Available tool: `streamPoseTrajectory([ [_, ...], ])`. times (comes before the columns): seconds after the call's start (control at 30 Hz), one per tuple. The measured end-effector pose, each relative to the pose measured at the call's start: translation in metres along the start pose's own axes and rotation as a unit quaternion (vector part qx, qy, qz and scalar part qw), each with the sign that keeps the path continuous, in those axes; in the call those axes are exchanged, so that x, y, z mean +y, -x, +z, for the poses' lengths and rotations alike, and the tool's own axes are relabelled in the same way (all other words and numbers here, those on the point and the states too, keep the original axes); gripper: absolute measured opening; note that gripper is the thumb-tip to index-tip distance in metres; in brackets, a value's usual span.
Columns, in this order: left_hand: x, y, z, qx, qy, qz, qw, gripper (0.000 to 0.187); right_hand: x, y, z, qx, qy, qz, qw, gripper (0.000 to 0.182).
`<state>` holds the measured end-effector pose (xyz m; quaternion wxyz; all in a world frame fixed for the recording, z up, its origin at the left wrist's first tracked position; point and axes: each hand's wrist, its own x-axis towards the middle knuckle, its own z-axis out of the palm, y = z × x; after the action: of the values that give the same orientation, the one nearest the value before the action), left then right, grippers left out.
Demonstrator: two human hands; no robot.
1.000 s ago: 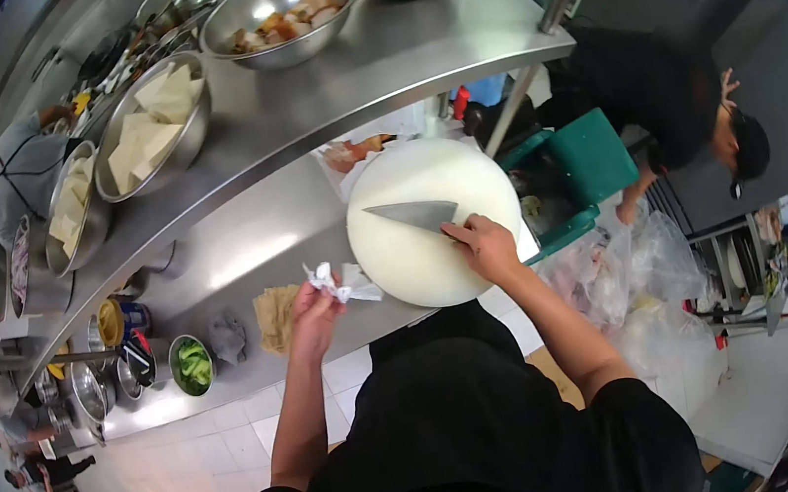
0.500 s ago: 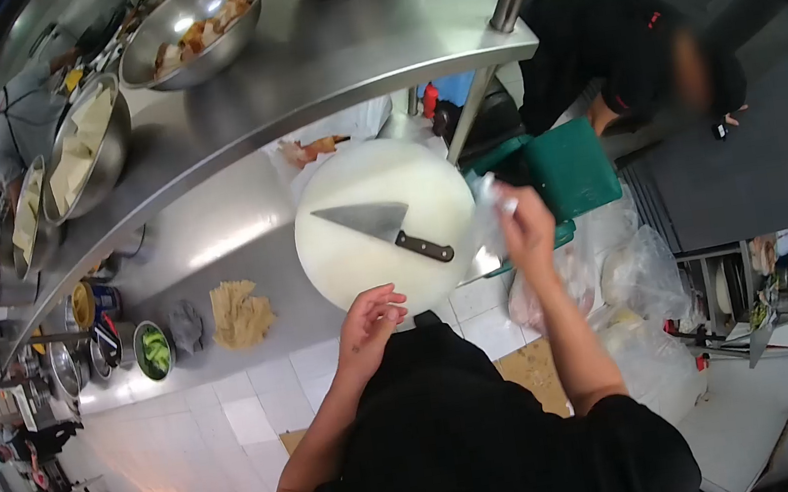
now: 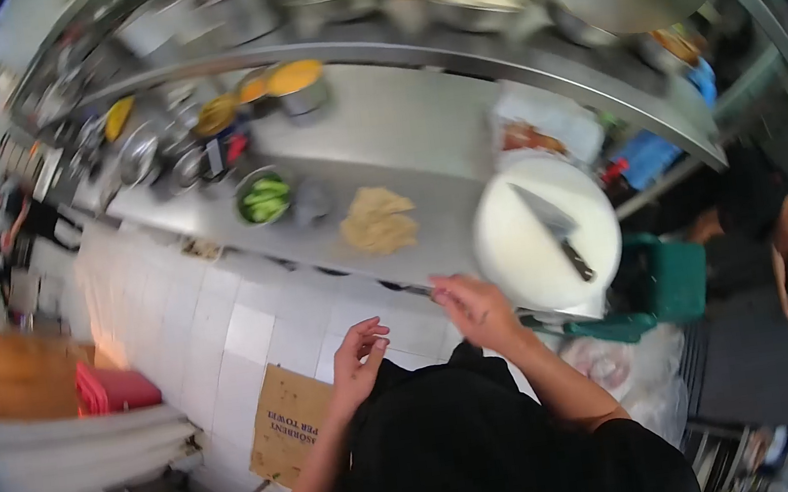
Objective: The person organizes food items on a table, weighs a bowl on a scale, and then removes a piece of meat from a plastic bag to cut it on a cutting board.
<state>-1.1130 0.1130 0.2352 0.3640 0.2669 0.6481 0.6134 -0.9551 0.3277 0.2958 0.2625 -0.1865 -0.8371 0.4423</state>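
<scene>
My left hand (image 3: 360,362) is low in front of my body, fingers apart and curved, with nothing in it. To its right, near the counter's front edge, is my right hand (image 3: 474,311), its thumb and fingers close together; I cannot make out whether anything is between them. A round white cutting board (image 3: 513,260) lies beyond my right hand, and a knife with a dark handle (image 3: 577,260) rests on it. A crumpled tan cloth (image 3: 379,220) lies on the steel counter (image 3: 446,224), left of the board. Beside the cloth are a grey crumpled item (image 3: 311,202) and a bowl of green vegetables (image 3: 264,199).
An overhead steel shelf (image 3: 367,38) holds several bowls. A green bin (image 3: 679,276) stands right of the board. Another person (image 3: 756,198) is at the right, one more (image 3: 36,213) far left. Cardboard (image 3: 288,421) lies on the floor near a red container (image 3: 119,386).
The view has swung left, so the board now appears further right. My right hand has moved from beside the green bin to the counter's front edge; the clear plastic near it no longer shows there.
</scene>
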Motion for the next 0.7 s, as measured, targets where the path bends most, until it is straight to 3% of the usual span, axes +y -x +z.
streamPoseTrajectory([
  [0.13, -0.001, 0.048, -0.119, 0.101, -0.040, 0.061, 0.992, 0.038, -0.032, -0.028, 0.142, -0.215, 0.014, -0.075, 0.974, 0.032],
  [0.2, -0.008, 0.075, -0.181, 0.165, -0.034, 0.080, 0.983, 0.036, 0.004, -0.037, 0.204, -0.255, 0.120, -0.099, 0.954, 0.032],
  [0.3, 0.011, 0.116, -0.263, 0.269, 0.019, 0.059, 0.961, 0.031, 0.020, -0.058, 0.269, -0.300, 0.164, -0.125, 0.931, 0.032],
  [0.37, 0.021, 0.132, -0.316, 0.306, 0.017, 0.074, 0.949, 0.030, 0.014, -0.072, 0.308, -0.388, 0.165, -0.006, 0.907, 0.033],
  [0.4, 0.028, 0.133, -0.344, 0.321, 0.014, 0.093, 0.942, 0.028, 0.006, -0.080, 0.329, -0.396, 0.162, -0.020, 0.904, 0.033],
  [0.47, 0.057, 0.139, -0.397, 0.353, -0.012, 0.106, 0.929, 0.022, -0.011, -0.099, 0.366, -0.492, 0.221, 0.002, 0.842, 0.034],
  [0.57, 0.077, 0.138, -0.488, 0.386, -0.195, 0.115, 0.894, 0.018, -0.028, -0.139, 0.430, -0.568, 0.252, -0.026, 0.783, 0.036],
  [0.6, 0.066, 0.137, -0.516, 0.396, -0.196, 0.113, 0.890, 0.018, -0.031, -0.155, 0.453, -0.600, 0.252, -0.029, 0.759, 0.037],
  [0.7, -0.027, 0.127, -0.624, 0.492, -0.191, 0.009, 0.849, 0.020, -0.043, -0.215, 0.517, -0.603, 0.245, -0.041, 0.758, 0.039],
])
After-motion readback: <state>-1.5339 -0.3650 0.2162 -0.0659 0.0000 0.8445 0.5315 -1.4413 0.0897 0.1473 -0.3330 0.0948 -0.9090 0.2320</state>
